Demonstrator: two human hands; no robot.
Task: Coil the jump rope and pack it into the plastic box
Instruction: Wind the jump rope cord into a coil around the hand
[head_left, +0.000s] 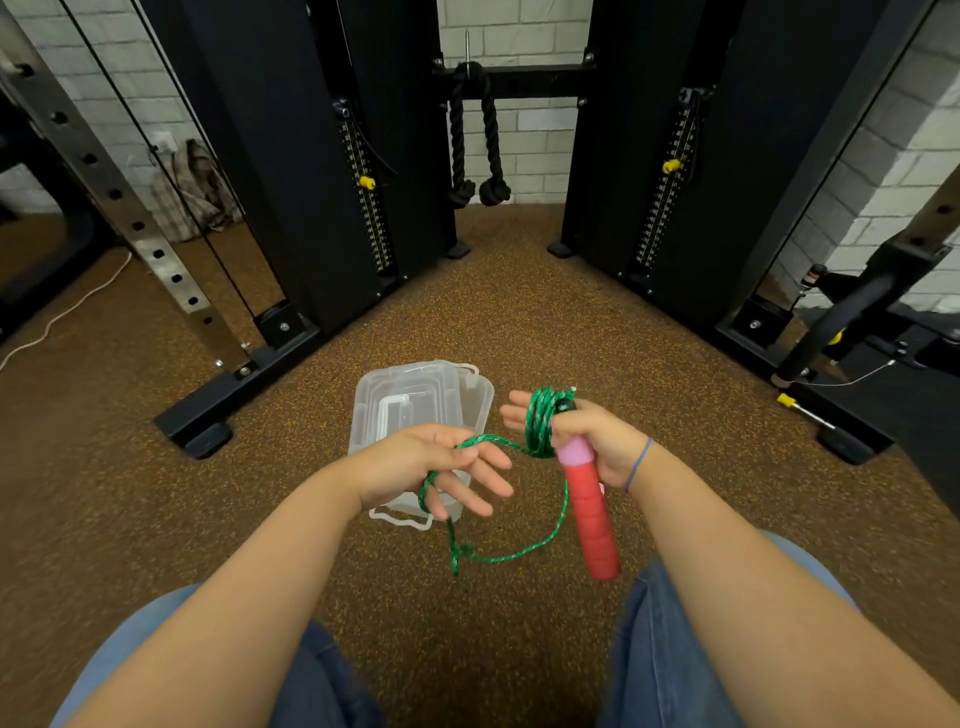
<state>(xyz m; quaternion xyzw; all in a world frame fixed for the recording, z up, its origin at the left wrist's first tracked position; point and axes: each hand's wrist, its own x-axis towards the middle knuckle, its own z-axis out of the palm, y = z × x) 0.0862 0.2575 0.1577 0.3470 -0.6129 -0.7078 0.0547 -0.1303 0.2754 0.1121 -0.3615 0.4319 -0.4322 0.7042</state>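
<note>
My right hand (592, 439) grips the red and pink handle (589, 506) of the jump rope, with several turns of green rope (540, 421) coiled around its fingers. My left hand (441, 467) is spread, and the loose green rope (498, 556) runs across its palm and between its fingers, then hangs in a loop below both hands. The clear plastic box (415, 405) stands on the floor just beyond and partly under my left hand, with its clear lid (480, 397) lying behind it.
Brown speckled floor all around. A black cable machine with two weight stacks (363, 208) rises ahead, a black rope attachment (475, 140) hanging between them. A steel upright (130, 218) stands left, a black bar (852, 317) right. My knees in jeans (675, 649) are at the bottom.
</note>
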